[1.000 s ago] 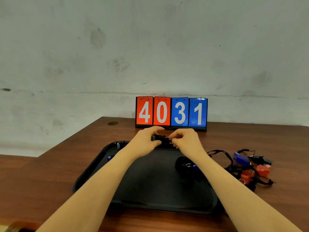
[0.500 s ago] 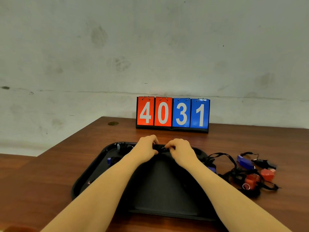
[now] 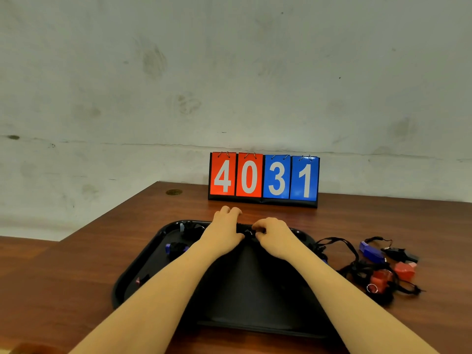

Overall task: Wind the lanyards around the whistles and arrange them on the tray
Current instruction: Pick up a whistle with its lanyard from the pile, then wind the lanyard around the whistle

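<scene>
Now setting a wound black whistle (image 3: 246,229) down at the far edge of the tray (image 3: 143,267), left hand (image 3: 226,232) and right hand (image 3: 274,237) both pinching it with curled fingers; next, probably letting go gently and fetching another from the tangled pile (image 3: 378,272) beside the tray.

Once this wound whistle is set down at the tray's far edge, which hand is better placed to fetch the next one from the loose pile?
Right. The right hand is nearer the pile of whistles lying right of the tray; the left hand would cross over.
</scene>
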Available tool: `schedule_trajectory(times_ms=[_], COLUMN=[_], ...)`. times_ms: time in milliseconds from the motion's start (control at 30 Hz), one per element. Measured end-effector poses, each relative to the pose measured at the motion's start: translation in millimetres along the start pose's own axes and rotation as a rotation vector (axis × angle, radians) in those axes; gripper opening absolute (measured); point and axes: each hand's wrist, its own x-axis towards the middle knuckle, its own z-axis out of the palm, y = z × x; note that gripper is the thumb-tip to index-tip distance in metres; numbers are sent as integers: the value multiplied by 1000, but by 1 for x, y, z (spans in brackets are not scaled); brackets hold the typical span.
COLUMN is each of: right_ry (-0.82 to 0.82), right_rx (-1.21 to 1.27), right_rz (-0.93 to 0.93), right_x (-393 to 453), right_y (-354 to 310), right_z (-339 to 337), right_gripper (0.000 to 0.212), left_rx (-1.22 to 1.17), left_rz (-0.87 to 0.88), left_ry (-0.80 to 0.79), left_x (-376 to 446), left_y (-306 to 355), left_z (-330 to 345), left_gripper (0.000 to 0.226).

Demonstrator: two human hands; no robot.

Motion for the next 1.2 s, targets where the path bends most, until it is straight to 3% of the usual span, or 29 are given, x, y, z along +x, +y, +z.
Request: schedule_trajectory(times_ms=[233,467,733,900,1200], right_ry=[66,105,9,-55,29], right_rx=[176,146,34,-46,-184], right_rz=[-25,4,-24,-43,4], right_x=[-33,-67,-87,-95,-91], right_y=[2,31,47,49,48], right_z=[-33,-46,-57,-56,-44], right_gripper=[19,18,24,39,39], left_rx=[-39,-203,-178,-140,-132], left_rz=[80,104,187,166,154], left_ry=[102,-20,-157,-178,-124], left_x=[-27,-46,-54,-59,-55], left_y=[24,54,80,85,87], left_z=[-12,-5,15,22,26], left_gripper=[37,14,28,31,35])
